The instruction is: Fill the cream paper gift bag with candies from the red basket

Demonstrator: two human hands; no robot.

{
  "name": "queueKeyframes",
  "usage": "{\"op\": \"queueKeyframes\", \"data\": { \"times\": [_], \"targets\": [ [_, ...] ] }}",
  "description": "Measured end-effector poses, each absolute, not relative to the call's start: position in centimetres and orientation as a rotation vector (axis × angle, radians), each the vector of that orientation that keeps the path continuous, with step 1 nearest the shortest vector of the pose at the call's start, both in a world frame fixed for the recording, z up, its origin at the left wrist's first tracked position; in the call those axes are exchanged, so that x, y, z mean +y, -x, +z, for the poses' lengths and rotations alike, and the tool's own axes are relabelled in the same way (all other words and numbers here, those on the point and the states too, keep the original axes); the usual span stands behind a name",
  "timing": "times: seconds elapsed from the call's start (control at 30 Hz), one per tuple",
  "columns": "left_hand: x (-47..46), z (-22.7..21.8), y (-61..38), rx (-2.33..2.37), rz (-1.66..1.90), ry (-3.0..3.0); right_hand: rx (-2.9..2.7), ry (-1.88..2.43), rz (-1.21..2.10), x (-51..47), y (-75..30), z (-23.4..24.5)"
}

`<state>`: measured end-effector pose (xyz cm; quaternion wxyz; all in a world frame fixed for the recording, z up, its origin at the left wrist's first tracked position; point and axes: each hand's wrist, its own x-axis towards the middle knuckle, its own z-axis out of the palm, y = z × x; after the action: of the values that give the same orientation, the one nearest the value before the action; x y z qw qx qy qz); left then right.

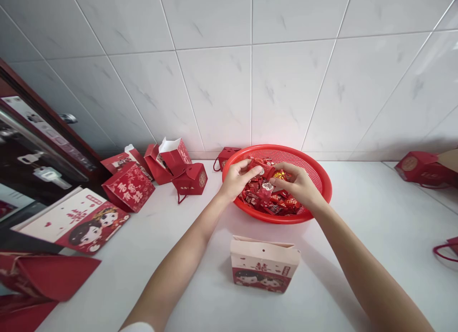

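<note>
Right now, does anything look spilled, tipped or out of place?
No candy has spilled: the wrapped sweets all lie inside the red basket, where the left hand and right hand pinch some. The only untidy spot is the heap of red gift boxes at left, several tipped over. The paper bag stands upright.

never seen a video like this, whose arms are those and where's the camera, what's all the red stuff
There is no machine here: these are a person's two bare arms, filmed by one camera worn on their head, looking forward and down. That is why the arms rise from the bottom edge. The left hand and right hand meet over a round red basket and pinch wrapped sweets from its pile. In front of it an open paper bag stands on the white surface. Small gift boxes and flat bags lie to the left, one more red box to the right.
</note>
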<state>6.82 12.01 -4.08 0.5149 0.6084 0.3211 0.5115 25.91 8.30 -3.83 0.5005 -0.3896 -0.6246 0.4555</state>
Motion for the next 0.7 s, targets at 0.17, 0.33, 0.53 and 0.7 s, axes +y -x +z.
{"op": "queueKeyframes", "data": {
  "times": [0.17, 0.33, 0.53, 0.7],
  "targets": [
    [11.9, -4.2, -6.8, 0.765, 1.18, -1.505, -1.44, 0.915, 1.118, 8.4, -25.9, -3.9],
    [12.4, -4.4, -6.7, 0.845, 1.164, -1.451, -1.353, 0.991, 1.002, 8.5, -26.0, -3.8],
    [13.4, -4.1, -5.2, 0.967, 1.227, -1.52, -1.173, 1.017, 0.787, 8.5, -26.1, -3.8],
    [14.8, -3.5, -3.7, 1.209, 1.102, -1.909, -1.174, 1.005, 0.794, 8.6, -26.2, -3.8]
  ]
}}
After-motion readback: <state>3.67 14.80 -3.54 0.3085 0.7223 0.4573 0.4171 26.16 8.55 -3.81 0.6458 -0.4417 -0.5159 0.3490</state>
